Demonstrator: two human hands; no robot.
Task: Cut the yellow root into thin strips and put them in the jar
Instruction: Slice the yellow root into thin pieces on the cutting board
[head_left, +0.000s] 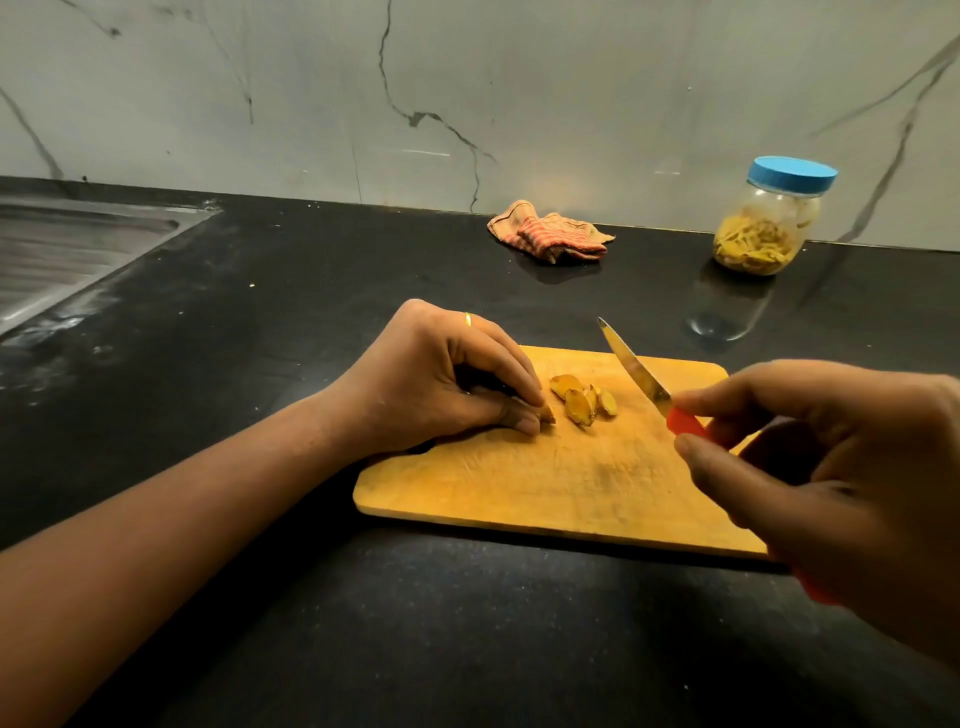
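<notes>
Cutting board: pale wood, matt, finely scratched.
Knife: polished metal blade, glossy orange-red plastic handle.
Jar: clear and glossy, glass or plastic unclear; 1 smooth blue plastic lid.
Counter: black polished stone, faintly speckled, mirroring the jar.
Wall: smooth, marble-look, dark-veined.
Cloth: woven, striped, crumpled.
Sink: brushed steel, dull sheen.
Yellow root: rough skin, smooth cut faces.

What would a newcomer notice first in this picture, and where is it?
The wooden cutting board in the centre draws the eye: on it lie yellow root slices, the left hand pinches a root piece beside them, and the right hand holds an orange-handled knife above its right side. At the back right stands a jar with a blue lid, holding yellow strips.
</notes>
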